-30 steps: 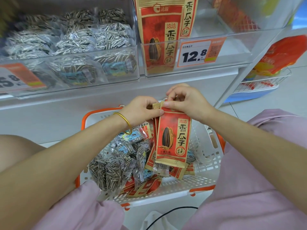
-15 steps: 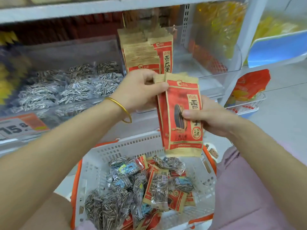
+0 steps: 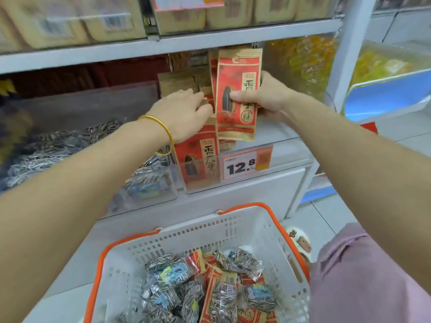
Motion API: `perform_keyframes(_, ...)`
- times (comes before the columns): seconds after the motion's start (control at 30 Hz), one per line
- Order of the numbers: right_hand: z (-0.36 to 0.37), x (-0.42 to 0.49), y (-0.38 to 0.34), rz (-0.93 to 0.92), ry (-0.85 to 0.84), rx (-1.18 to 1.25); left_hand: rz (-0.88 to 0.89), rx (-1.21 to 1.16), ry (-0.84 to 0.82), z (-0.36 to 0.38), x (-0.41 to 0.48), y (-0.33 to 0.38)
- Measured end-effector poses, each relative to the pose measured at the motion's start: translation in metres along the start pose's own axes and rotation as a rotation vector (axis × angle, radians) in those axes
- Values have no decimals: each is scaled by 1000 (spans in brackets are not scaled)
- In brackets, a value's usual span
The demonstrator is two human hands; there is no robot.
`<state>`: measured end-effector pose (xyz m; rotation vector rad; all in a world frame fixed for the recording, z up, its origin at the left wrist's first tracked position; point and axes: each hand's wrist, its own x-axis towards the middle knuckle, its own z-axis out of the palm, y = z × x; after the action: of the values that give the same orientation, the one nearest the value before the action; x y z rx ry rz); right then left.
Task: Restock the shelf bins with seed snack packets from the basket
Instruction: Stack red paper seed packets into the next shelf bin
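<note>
My right hand (image 3: 263, 96) grips a small stack of red-and-tan seed packets (image 3: 238, 94) upright over the clear shelf bin (image 3: 279, 157). My left hand (image 3: 186, 110), with a gold bangle on the wrist, presses its fingers against the row of matching packets (image 3: 200, 157) standing in that bin. Below, the white basket with an orange rim (image 3: 233, 229) holds several striped clear seed packets (image 3: 242, 262) and more red packets (image 3: 219, 297).
Left of the red packets, a clear bin (image 3: 149, 187) holds striped sunflower seed bags. A 12.8 price tag (image 3: 242, 165) sits on the bin front. A shelf board (image 3: 163, 43) runs just above. Yellow snack bags (image 3: 303, 64) fill the bin to the right.
Both hands have lifted the red packets from above the basket up to the shelf bin. My left hand has let go of the stack and now touches the packets in the bin.
</note>
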<state>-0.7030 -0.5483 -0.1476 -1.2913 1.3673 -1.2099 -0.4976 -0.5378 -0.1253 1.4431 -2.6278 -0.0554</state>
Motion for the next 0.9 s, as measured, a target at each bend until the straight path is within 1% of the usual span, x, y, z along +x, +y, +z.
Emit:
perform_keyframes(0.03,4,2,6,-32,1,-38,-2,-5,3,0,-1,0)
perform_keyframes(0.07,7,2,12,-58,19,-140,0,-5,9,1,-1,0)
perform_keyframes(0.1,12,3,20,-85,42,-320,-2,0,8,1,-2,-1)
perform_keyframes(0.13,15,3,26,-101,72,-560,-1,7,7,2,-2,-1)
perform_keyframes(0.17,17,1,30,-77,114,-776,-1,10,10,2,-2,0)
perform_keyframes(0.2,17,1,36,-13,144,-888,0,14,15,2,-2,0)
perform_keyframes(0.23,18,1,38,52,131,-877,-3,13,19,2,-2,1)
perform_keyframes(0.3,18,-1,40,133,43,-675,-7,3,24,3,-2,2)
perform_keyframes(0.37,17,-2,36,193,0,-507,-4,-2,27,4,-2,2)
perform_keyframes(0.43,17,-5,31,230,3,-357,1,-4,32,4,-2,1)
perform_keyframes(0.5,17,-7,30,226,11,-302,1,-14,38,4,-3,-1)
perform_keyframes(0.6,17,-7,33,250,-1,-304,13,-11,53,5,-3,-2)
perform_keyframes(0.67,15,-11,29,277,-9,-260,6,-17,42,6,-3,-2)
perform_keyframes(0.77,15,-12,25,300,-17,-260,1,-26,32,5,-4,-2)
perform_keyframes(0.8,18,-11,24,316,-33,-305,4,-23,43,6,-3,-2)
perform_keyframes(0.9,27,-6,24,340,-63,-602,-1,-28,76,8,-2,-1)
